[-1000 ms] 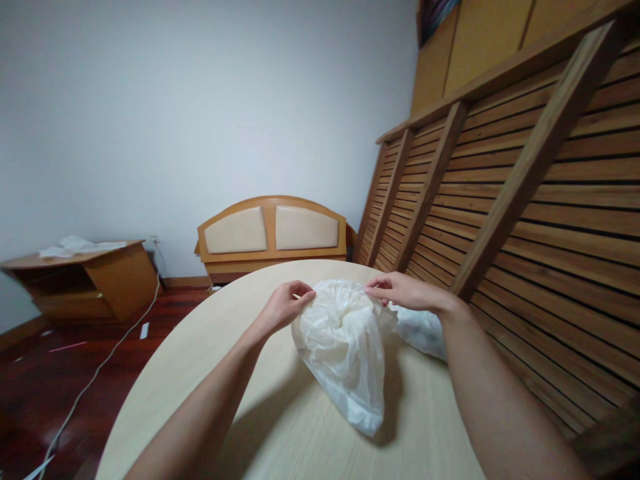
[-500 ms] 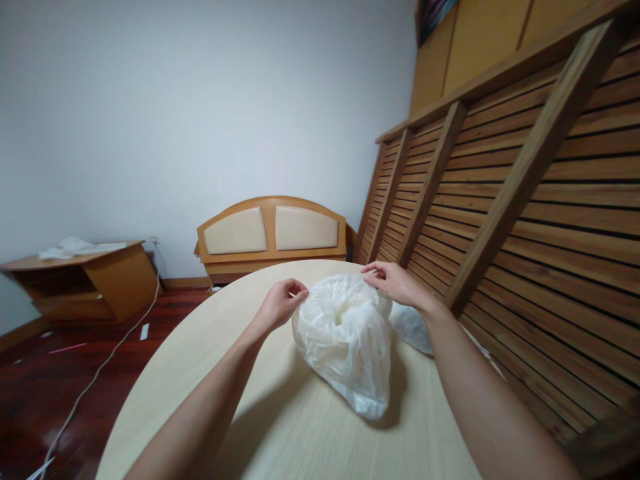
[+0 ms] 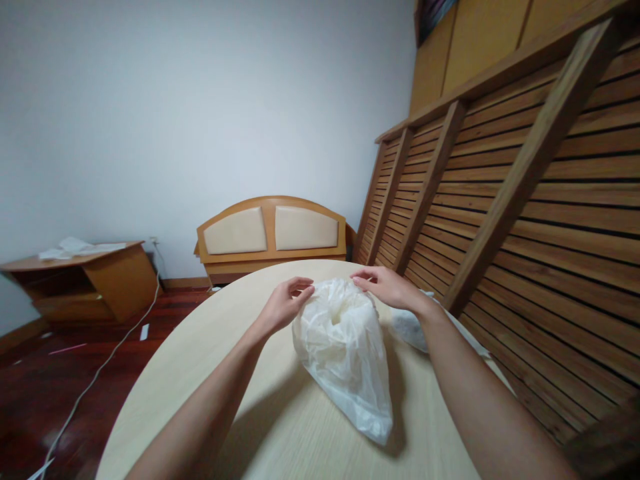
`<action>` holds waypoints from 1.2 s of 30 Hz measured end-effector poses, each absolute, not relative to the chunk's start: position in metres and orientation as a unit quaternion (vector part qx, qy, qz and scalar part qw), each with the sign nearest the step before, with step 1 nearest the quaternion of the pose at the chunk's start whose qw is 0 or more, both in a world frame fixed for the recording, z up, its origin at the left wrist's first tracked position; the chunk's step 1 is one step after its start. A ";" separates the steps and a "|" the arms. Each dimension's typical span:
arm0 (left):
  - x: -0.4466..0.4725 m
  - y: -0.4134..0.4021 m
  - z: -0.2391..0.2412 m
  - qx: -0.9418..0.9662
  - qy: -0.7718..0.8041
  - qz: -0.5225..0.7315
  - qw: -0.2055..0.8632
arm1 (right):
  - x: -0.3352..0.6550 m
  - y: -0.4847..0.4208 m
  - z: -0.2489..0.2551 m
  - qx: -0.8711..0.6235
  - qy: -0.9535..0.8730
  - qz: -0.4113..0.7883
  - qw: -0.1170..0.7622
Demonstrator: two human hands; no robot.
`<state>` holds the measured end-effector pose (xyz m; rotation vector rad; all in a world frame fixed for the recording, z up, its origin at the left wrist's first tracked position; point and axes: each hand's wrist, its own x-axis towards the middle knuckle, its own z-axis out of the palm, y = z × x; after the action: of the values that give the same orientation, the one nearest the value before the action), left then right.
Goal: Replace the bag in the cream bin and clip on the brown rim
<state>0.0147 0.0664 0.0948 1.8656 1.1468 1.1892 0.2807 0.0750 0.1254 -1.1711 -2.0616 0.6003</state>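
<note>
A crumpled white plastic bag (image 3: 345,353) is in front of me over the round table, its mouth gathered in loose folds and its narrow end pointing toward me. At the left of the bag's mouth, my left hand (image 3: 289,305) has its thumb and fingers closed at the rim. My right hand (image 3: 387,287) is at the far right of the mouth, thumb and fingertips on the rim. What lies inside the bag is hidden. Partly behind my right forearm, a greyish-white bundle (image 3: 407,327) rests on the table.
The pale round table (image 3: 200,373) fills the front. A slatted wooden frame (image 3: 525,247) leans along the right side. Beyond the table stands a headboard (image 3: 271,230). At left are a low cabinet (image 3: 123,280) and a white cable (image 3: 107,360) on the floor.
Both hands have come slightly closer together at the bag's mouth. The bag's narrow end has stretched down toward me, and its upper part looks narrower.
</note>
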 end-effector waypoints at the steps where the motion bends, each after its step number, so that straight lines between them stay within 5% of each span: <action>1: 0.016 0.064 0.096 0.714 0.428 0.448 0.326 | 0.278 0.073 0.126 -0.433 -0.799 0.251 0.334; 12: 0.013 0.058 0.099 0.716 0.472 0.363 0.365 | 0.270 0.063 0.128 -0.417 -0.820 0.308 0.241; 36: 0.021 0.039 0.119 0.738 0.455 0.430 0.252 | 0.250 0.046 0.138 -0.376 -0.880 0.111 0.269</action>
<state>0.0209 0.0389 0.1193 2.0066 1.2386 1.1698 0.2503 0.0458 0.1384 -1.0130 -2.3718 0.2993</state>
